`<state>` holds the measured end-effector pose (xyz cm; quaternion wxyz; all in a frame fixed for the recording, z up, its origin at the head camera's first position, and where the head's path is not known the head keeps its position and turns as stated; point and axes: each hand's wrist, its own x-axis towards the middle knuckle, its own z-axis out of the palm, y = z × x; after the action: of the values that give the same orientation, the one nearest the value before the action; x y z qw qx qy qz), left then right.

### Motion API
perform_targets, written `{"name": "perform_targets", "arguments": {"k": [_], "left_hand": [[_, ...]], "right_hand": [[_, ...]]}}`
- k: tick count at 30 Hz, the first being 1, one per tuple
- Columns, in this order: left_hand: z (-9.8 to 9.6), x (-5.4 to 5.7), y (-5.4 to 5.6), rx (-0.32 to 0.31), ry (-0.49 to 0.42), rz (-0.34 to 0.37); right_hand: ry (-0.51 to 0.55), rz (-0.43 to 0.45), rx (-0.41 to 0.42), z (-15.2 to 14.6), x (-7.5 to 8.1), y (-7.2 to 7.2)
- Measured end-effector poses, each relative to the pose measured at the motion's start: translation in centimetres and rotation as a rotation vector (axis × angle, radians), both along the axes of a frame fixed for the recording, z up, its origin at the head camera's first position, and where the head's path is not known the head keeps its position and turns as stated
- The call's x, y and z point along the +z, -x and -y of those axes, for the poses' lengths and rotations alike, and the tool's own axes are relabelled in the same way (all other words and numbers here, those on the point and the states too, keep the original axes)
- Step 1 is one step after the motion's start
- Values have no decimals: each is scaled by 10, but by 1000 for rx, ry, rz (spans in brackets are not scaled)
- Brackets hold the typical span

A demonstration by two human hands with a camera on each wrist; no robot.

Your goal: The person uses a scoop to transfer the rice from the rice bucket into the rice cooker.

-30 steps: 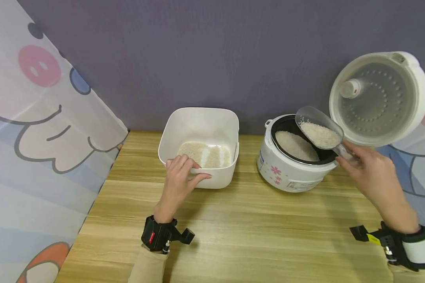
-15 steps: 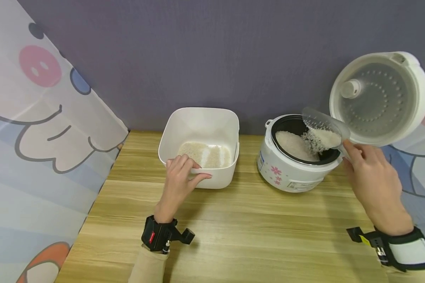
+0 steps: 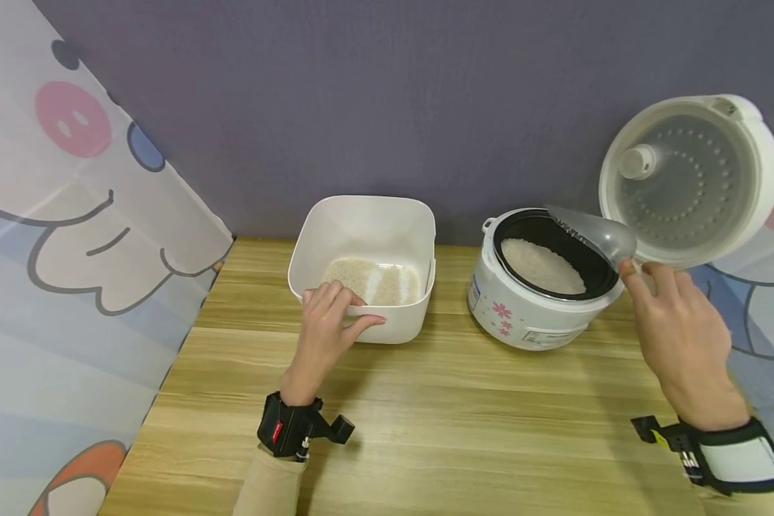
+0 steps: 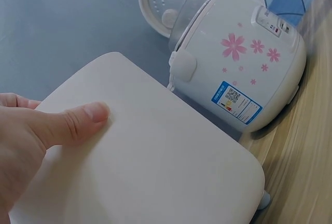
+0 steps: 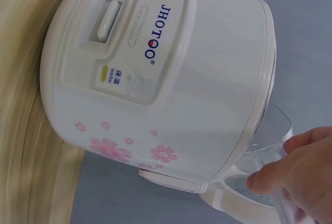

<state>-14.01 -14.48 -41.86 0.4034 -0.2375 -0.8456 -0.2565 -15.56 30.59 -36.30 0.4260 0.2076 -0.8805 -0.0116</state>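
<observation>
My left hand grips the near rim of a white bin, thumb outside and fingers over the edge. A layer of rice covers the bin's bottom. On the right, my right hand holds a clear scoop by its handle, tipped over the open rice cooker. Only a few grains cling along the scoop's edge. Inside the cooker's black pot lies a heap of white rice. The right wrist view has the scoop partly behind the cooker's rim.
The cooker's lid stands raised at the back right, close behind the scoop. A dark grey wall rises behind the wooden table. Cartoon-printed cloth hangs at the left and right sides.
The scoop, full of rice a second ago, has turned over and its rice has fallen into the pot. My right hand has rotated and shifted slightly. My left hand stays on the bin.
</observation>
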Motion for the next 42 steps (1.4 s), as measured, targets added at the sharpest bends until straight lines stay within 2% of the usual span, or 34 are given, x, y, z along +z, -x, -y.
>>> {"name": "perform_targets", "arguments": {"k": [9,12,15,18,21,25,28,30,31,34,38,42], "left_hand": [[5,2,-1,-11,63,3],[9,3,0,-11,34,-30],[14,3,1,46,-118,-63],[19,5,2,124,-376,-33],[21,7,0,184,-664,104],[22,12,-3,169,-985,399],[20,14,-3,116,-1141,575],[18,13,-2,89,-1188,631],[16,12,0,82,-1197,634],[10,7,2,115,-1194,598],[2,2,9,163,-1220,471],[-3,-2,18,163,-1254,328]], "right_hand": [[105,57,7,0,-3,-3],[142,80,4,0,-3,-5],[181,89,6,2,-4,-5],[209,116,11,4,-5,-7],[226,142,15,6,-6,-8],[252,142,16,8,-7,-8],[266,138,12,9,-9,-8],[270,136,14,10,-9,-8],[261,148,14,10,-8,-9],[247,168,21,12,-5,-11],[240,199,39,15,0,-13],[246,212,55,18,-1,-14]]}}
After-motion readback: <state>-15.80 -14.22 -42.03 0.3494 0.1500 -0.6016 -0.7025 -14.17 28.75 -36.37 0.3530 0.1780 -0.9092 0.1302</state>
